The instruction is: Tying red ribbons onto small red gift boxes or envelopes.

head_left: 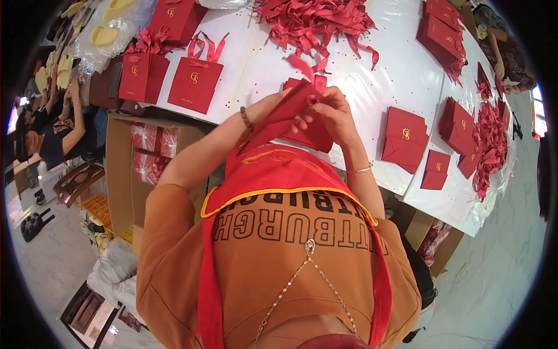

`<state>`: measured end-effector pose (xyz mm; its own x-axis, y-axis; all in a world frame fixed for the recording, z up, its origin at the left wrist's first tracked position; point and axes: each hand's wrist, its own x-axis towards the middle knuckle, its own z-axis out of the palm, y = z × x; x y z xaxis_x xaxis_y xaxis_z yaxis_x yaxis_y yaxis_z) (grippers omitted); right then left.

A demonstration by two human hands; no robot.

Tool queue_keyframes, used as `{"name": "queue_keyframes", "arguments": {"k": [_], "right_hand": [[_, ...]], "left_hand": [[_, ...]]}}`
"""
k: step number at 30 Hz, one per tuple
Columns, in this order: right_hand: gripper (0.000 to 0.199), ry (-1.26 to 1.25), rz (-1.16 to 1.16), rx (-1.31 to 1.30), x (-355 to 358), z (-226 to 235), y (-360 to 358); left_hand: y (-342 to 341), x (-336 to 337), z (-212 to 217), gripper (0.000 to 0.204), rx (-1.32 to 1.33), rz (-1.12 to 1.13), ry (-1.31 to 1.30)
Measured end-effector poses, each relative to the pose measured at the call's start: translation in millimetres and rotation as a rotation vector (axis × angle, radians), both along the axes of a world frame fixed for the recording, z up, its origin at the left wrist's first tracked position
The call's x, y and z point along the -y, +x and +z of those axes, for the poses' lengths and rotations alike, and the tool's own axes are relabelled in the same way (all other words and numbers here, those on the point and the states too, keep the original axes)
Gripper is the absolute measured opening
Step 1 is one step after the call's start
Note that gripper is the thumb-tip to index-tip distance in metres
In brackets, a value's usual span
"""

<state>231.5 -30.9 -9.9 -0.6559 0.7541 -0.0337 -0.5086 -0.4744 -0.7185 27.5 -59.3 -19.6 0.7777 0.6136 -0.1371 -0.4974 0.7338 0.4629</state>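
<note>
red paper bag (278,116), one, flat: upper centre of the frame, between your hands. your left hand (271,107): grasping the bag's body. your right hand (339,115): thumb and forefinger bent together at the bag's edge; you may be pinching ribbon there, cannot tell. loose ribbon (300,65), blurred: just above the bag. step, by judgement: fitting a ribbon handle. next move, by judgement: calls for you to steady the edge and draw the ribbon through. stock: folded bags (311,141), beneath your hands; ribbon pile (317,23), top centre; handled bag (196,84), upper left.
</note>
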Motion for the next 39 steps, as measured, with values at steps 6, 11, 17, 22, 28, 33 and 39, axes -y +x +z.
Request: {"name": "queue_keyframes", "arguments": {"k": [6, 11, 17, 22, 28, 33, 39], "right_hand": [[0.036, -0.122, -0.447, 0.449, -5, 5, 30], [0.026, 0.545, -0.625, 0.994, 8, 0, 23], [0.012, 1.170, -0.605, 1.125, 10, 12, 5], [0.015, 1.217, -0.383, 1.147, 10, -3, -3], [0.022, 1.246, -0.259, 1.217, 5, -20, -4], [0.031, 1.228, -0.132, 1.281, 3, -17, -12], [0.033, 1.236, -0.083, 1.315, -7, -14, -20]], "left_hand": [[2, 7, -15, 0.028, -1.362, 0.463, 0.448], [-2, -45, -5, 0.022, -1.712, 0.436, 0.926], [38, -110, -24, 0.022, -1.947, -0.092, 1.074], [11, -120, -52, 0.018, -1.745, 0.131, 0.933], [-56, -74, 12, 0.012, -0.984, 0.459, 0.357], [-77, -50, 52, 0.022, -0.884, 0.619, 0.329], [-111, -40, 82, 0.023, -0.549, 0.830, 0.405]]}}
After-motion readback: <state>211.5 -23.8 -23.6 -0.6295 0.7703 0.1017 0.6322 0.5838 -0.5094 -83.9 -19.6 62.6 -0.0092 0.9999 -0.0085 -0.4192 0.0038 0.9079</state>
